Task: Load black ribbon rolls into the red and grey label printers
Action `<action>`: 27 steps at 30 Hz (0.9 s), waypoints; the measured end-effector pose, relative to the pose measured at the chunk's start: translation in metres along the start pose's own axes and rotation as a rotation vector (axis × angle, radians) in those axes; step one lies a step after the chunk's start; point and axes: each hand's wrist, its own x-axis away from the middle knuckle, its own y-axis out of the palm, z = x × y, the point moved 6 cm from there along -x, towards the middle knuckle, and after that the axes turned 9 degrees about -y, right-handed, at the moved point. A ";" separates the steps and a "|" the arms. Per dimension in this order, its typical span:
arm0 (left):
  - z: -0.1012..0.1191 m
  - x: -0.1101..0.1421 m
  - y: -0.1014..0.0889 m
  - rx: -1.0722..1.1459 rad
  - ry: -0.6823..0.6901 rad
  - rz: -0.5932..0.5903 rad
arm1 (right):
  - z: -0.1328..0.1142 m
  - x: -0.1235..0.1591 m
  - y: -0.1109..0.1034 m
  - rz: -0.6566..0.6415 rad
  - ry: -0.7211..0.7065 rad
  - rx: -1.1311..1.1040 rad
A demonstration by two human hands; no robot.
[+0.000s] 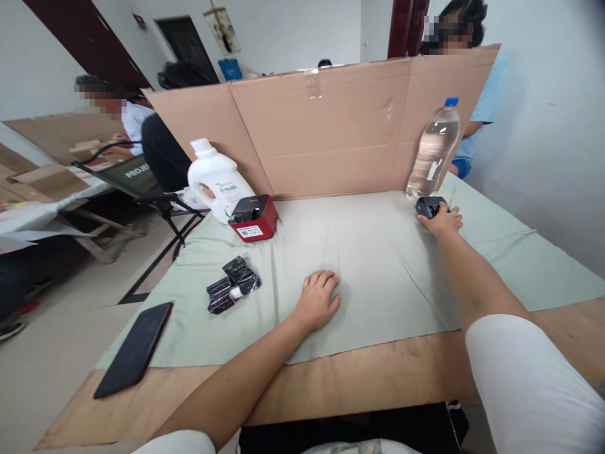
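My left hand (317, 299) rests palm down on the pale green cloth (378, 265), fingers loosely curled, holding nothing. My right hand (443, 221) is stretched far forward and closed around a small black device (429, 205) at the back right, just below a clear water bottle (435, 148) with a blue cap. A red and black box (254, 217) sits at the back left beside a white detergent jug (216, 180). Several black wrapped packets (233, 285) lie to the left of my left hand.
A black phone (135, 350) lies at the table's front left, half on the cloth. A cardboard screen (331, 126) stands along the back edge. Other people sit behind it and at the far left, near a folding chair (137, 180).
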 end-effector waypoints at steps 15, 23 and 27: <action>-0.033 -0.012 -0.006 0.842 -0.005 0.054 | -0.119 0.163 -0.011 0.027 -0.674 -0.456; -0.028 0.002 0.005 1.678 -0.292 -0.169 | -0.171 0.316 -0.012 -0.177 -0.862 -0.494; -0.030 0.001 -0.002 1.612 -0.275 -0.124 | -0.160 0.301 -0.007 -0.239 -0.800 -0.731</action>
